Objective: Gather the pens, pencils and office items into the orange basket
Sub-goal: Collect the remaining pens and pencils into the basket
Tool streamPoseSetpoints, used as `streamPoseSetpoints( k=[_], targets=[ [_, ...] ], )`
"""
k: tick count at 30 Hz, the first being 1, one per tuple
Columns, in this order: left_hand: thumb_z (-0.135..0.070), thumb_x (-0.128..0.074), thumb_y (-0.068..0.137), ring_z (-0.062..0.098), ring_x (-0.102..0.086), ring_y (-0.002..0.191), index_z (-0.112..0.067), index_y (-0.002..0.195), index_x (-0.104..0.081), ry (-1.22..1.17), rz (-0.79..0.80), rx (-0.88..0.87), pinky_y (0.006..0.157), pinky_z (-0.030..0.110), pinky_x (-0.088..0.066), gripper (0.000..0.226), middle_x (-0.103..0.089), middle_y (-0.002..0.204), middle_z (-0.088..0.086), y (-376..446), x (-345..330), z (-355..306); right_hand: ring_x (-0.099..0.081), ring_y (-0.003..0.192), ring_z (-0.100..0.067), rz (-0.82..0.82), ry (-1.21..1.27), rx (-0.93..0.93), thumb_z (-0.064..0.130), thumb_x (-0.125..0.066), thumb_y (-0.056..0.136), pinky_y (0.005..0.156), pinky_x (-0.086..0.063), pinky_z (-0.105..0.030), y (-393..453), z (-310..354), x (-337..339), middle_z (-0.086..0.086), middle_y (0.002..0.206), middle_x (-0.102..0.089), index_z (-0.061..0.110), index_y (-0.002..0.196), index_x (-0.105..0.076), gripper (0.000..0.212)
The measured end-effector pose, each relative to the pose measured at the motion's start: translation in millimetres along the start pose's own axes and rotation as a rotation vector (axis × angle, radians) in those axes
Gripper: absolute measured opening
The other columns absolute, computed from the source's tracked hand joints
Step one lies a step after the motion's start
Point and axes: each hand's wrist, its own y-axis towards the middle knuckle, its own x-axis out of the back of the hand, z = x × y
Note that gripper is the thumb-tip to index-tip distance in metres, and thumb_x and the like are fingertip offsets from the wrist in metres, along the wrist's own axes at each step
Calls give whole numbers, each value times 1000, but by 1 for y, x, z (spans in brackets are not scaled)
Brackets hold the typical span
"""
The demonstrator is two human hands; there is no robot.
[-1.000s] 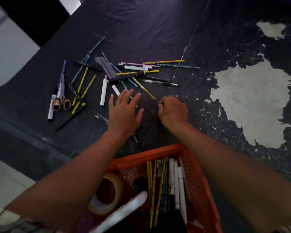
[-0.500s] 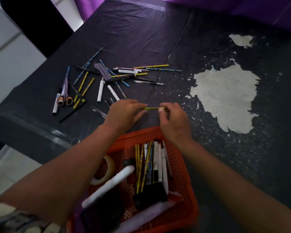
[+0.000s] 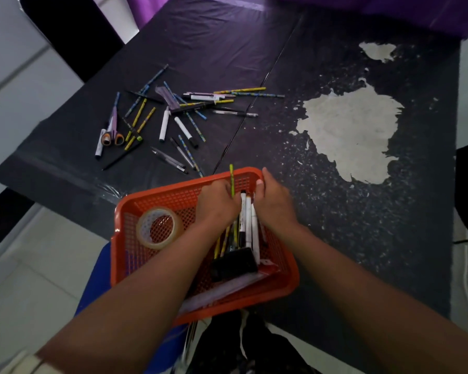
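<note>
Both hands have been brought back over the orange basket (image 3: 135,255); a yellow pencil (image 3: 231,179) is pinched upright in the left hand's (image 3: 216,206) grip, while the right hand (image 3: 272,203) rests half-open among the pens (image 3: 248,222).

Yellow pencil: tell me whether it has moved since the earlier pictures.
Yes. The yellow pencil has left the black table cover and now stands over the orange basket, gripped by the left hand.

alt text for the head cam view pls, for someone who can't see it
Both hands are over an orange basket at the table's near edge: the left hand holds a yellow pencil, the right hand beside it. The basket holds white markers and a tape roll; more pens, pencils and scissors lie scattered on the black table.
</note>
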Motion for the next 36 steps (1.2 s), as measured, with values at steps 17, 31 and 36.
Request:
streamPoseSetpoints(
  k=[17,31,36],
  targets=[
    [-37,-64,89,29,-62,105,-20,113,-67,143,-295,-166,80,41,-50,30,-69,108,4,46,73,55,-50,128,-25,-74,-248,373,30,-55,97,104,-41,-41,44,63,-37,-6,136,-58,13,134,-58,41],
    [-33,-71,84,31,-54,120,-16,127,-64,209,-133,-88,93,47,-48,46,-62,128,8,135,90,179,-60,113,-36,317,-551,169,35,-63,91,89,-47,-39,133,143,-134,-12,122,-62,20,116,-65,29],
    [-41,-76,81,31,-40,138,-12,138,-56,208,-15,-30,108,51,-41,67,-47,148,14,150,77,195,-60,112,-37,270,-635,190,30,-61,92,87,-46,-39,142,144,-148,-12,120,-62,21,115,-64,25]
  ],
)
